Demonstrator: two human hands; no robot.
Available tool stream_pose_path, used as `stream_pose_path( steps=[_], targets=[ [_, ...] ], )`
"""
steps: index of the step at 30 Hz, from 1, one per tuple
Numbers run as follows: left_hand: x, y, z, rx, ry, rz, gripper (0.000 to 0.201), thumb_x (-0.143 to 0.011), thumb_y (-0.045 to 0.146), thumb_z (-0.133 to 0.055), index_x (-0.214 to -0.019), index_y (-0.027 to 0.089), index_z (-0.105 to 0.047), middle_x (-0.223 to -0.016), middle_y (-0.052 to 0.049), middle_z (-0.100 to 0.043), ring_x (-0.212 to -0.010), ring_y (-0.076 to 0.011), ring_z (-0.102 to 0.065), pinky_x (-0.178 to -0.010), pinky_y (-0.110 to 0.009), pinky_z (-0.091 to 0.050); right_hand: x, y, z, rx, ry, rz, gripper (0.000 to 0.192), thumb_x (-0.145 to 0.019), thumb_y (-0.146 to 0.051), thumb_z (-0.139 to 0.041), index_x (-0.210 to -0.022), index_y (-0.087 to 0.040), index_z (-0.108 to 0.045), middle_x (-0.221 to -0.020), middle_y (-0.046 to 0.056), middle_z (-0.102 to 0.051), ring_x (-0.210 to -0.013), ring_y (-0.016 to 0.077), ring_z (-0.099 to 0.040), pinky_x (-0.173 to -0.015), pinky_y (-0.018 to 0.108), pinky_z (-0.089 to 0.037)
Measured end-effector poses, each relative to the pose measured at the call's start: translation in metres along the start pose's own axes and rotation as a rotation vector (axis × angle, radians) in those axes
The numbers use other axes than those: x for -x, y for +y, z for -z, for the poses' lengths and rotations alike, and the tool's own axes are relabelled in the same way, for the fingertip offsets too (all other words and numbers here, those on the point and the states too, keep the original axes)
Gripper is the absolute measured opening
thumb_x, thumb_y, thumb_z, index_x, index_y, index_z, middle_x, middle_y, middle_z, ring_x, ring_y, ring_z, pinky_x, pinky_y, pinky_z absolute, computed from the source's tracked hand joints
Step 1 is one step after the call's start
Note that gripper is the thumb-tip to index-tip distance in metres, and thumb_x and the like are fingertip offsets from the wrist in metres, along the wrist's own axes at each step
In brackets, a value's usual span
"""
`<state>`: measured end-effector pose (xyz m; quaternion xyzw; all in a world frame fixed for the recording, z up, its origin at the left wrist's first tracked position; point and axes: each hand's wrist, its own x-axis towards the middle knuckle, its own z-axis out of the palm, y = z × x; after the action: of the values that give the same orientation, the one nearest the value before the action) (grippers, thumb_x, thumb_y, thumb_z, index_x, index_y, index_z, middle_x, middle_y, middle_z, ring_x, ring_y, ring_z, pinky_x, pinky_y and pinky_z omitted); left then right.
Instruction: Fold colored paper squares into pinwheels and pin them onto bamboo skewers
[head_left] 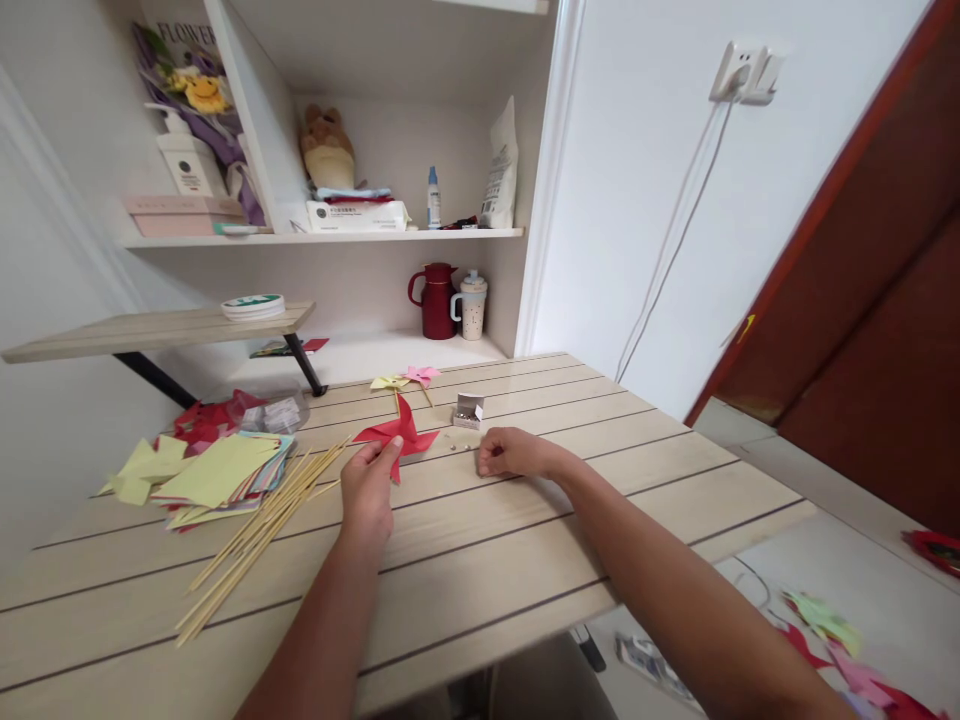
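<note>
Matt paper pinwheel (pixel 396 433) on pale wood-grain table (pixel 525 560) (smooth).

Taking the pinwheel (pixel 397 433) lying on the desk (pixel 525 540) as the anchor: the sticks (pixel 259 530) are sitting to its left, with the paper stack (pixel 214 470) lying further left. The small box (pixel 469 410) is sitting just to its right, two smaller pinwheels (pixel 409 380) are lying behind it, and the jug (pixel 437 300) is standing well behind on the shelf.
</note>
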<state>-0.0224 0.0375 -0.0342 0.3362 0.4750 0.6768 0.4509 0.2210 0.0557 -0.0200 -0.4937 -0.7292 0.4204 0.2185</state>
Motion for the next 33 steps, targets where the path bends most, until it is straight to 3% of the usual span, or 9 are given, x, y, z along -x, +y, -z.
stream_pose_path(
  steps=[7,13,19,28,33],
  targets=[
    [0.0,0.0,0.0,-0.019,0.011,0.009,0.035,-0.052,0.037,-0.088,-0.073,0.015,-0.07,-0.071,-0.001,-0.069,-0.067,-0.0129,-0.058,-0.065,-0.026,-0.043,-0.001,0.0,-0.001,-0.014,0.029,-0.04,0.009,-0.062,-0.026,-0.073,-0.065,-0.019,-0.067,-0.058,-0.004,-0.059,-0.057,0.0111,-0.047,-0.055,0.023,-0.035],
    [0.0,0.0,0.0,-0.017,-0.01,0.008,0.035,-0.052,0.038,-0.088,-0.073,0.016,-0.07,-0.071,-0.001,-0.068,-0.067,-0.0131,-0.058,-0.065,-0.026,-0.042,-0.003,0.004,-0.002,-0.053,0.037,-0.026,0.006,-0.065,-0.024,-0.067,-0.068,-0.019,-0.068,-0.061,-0.003,-0.059,-0.056,0.0106,-0.046,-0.054,0.024,-0.034],
    [0.0,-0.001,0.0,0.011,-0.017,0.011,0.035,-0.053,0.036,-0.087,-0.076,0.015,-0.071,-0.075,-0.002,-0.07,-0.072,-0.0144,-0.06,-0.071,-0.027,-0.045,-0.006,0.009,0.0,-0.048,0.079,0.009,0.009,-0.065,-0.02,-0.063,-0.069,-0.02,-0.071,-0.065,-0.002,-0.064,-0.06,0.0125,-0.051,-0.058,0.024,-0.037],
    [-0.001,-0.004,0.004,-0.055,-0.033,-0.004,0.035,-0.055,0.04,-0.086,-0.072,0.015,-0.068,-0.067,0.0,-0.065,-0.064,-0.0131,-0.054,-0.061,-0.026,-0.041,-0.002,0.007,0.001,-0.037,0.176,-0.02,0.013,-0.072,-0.018,-0.063,-0.078,-0.021,-0.074,-0.079,0.001,-0.072,-0.071,0.0151,-0.059,-0.064,0.025,-0.043],
    [0.0,-0.004,0.004,-0.057,-0.028,-0.013,0.036,-0.055,0.041,-0.085,-0.073,0.015,-0.068,-0.07,-0.001,-0.066,-0.066,-0.0137,-0.056,-0.063,-0.026,-0.042,0.001,0.008,0.002,-0.091,0.144,-0.047,0.009,-0.069,-0.019,-0.068,-0.076,-0.019,-0.071,-0.078,0.002,-0.071,-0.072,0.0149,-0.061,-0.064,0.025,-0.045]
  ],
)
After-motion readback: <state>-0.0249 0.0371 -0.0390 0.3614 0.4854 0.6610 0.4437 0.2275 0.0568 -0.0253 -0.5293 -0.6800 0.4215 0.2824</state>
